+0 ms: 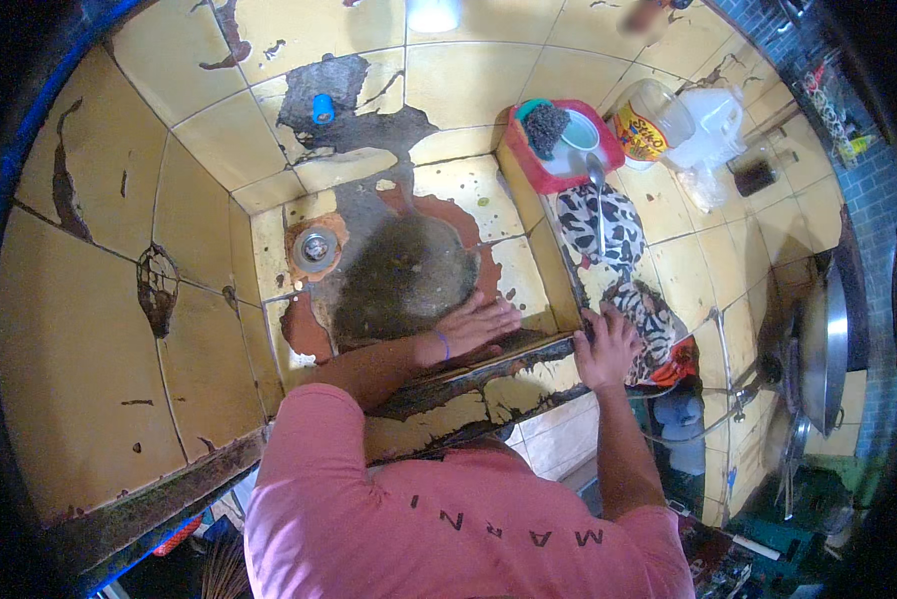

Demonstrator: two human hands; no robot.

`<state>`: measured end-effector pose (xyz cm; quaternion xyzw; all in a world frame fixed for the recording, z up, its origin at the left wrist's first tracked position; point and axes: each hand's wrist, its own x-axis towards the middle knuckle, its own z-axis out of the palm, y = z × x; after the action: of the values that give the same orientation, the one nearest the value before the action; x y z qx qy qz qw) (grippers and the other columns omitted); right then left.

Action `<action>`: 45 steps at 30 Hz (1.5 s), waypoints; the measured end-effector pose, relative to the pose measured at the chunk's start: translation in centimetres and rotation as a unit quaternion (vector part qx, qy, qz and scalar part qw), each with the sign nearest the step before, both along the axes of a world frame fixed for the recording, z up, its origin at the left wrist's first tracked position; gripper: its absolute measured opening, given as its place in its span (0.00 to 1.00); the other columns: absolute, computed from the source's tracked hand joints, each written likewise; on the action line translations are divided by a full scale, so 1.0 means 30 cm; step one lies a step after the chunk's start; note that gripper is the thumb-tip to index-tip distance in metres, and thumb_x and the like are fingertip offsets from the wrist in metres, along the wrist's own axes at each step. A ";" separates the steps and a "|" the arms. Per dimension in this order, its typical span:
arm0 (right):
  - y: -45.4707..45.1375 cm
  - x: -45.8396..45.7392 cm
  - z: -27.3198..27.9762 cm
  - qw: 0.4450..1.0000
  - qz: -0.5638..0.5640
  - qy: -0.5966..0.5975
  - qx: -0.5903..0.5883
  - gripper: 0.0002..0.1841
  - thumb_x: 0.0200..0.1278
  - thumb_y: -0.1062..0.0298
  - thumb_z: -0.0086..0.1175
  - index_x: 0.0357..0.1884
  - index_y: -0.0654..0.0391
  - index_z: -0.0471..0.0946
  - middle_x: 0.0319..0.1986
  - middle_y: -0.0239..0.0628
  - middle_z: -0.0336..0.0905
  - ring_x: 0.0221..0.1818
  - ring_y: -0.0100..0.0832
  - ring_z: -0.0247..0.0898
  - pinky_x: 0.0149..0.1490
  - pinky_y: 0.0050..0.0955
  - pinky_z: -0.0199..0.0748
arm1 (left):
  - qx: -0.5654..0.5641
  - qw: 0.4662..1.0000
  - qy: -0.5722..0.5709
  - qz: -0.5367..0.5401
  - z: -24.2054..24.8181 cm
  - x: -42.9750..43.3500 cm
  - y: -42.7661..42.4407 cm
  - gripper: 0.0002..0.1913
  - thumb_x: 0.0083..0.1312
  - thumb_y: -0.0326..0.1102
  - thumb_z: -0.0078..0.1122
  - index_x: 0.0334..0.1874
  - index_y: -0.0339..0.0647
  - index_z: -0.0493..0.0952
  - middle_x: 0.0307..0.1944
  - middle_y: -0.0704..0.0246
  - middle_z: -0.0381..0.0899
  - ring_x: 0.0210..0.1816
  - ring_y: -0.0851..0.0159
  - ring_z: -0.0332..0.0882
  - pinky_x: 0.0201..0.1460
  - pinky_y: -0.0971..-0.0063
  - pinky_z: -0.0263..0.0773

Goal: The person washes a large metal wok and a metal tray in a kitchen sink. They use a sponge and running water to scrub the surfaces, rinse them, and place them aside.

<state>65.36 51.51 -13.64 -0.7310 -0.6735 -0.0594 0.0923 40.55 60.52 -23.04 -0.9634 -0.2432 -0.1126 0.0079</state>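
My left hand [475,326], with a thin blue band at the wrist, is over the near right part of a worn, tiled sink basin [426,262], fingers apart and nothing held. My right hand [607,348] rests with spread fingers at the sink's right edge, against a black-and-white patterned cloth [647,322]. Beyond that lies another patterned cloth [605,224] with a metal spoon [598,187] on it. The spoon's bowl end leans by a red plastic tub [521,146] holding a dark scouring pad [544,129] and a small pale bowl [581,132].
A metal drain [316,248] sits at the basin's left. A blue cap-like object [323,108] is on the far wall. To the right are a labelled plastic jar [647,123], a translucent jug [710,123], a hose [688,438] and a large metal pan [825,352].
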 end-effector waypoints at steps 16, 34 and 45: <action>0.003 0.003 -0.008 1.000 -0.011 -0.021 0.012 0.20 0.54 0.48 0.49 0.49 0.39 0.73 0.56 0.30 0.63 0.56 0.41 0.56 0.58 0.51 0.48 | -0.069 0.919 -0.042 0.385 -0.066 -0.518 0.223 0.11 0.54 0.35 0.51 0.39 0.43 0.74 0.41 0.61 0.75 0.45 0.54 0.73 0.48 0.60 0.67; 0.005 0.010 -0.006 1.000 -0.012 0.000 -0.002 0.22 0.53 0.47 0.51 0.51 0.38 0.72 0.56 0.30 0.63 0.57 0.41 0.57 0.57 0.53 0.47 | -0.030 0.855 0.118 0.504 0.029 -0.590 0.109 0.31 0.66 0.55 0.38 0.69 0.54 0.52 0.71 0.62 0.41 0.72 0.57 0.40 0.62 0.33 0.34; -0.001 0.022 -0.024 0.999 -0.012 0.007 0.030 0.20 0.51 0.47 0.52 0.48 0.35 0.74 0.53 0.29 0.65 0.56 0.39 0.58 0.56 0.51 0.49 | -0.243 0.900 0.270 0.243 -0.030 -0.509 0.020 0.21 0.60 0.44 0.48 0.55 0.48 0.71 0.50 0.56 0.74 0.49 0.52 0.74 0.55 0.65 0.66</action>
<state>66.03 51.49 -14.35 -0.7365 -0.6618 -0.0754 0.1182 25.28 61.13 -23.93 -0.8398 -0.4781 0.2195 -0.1341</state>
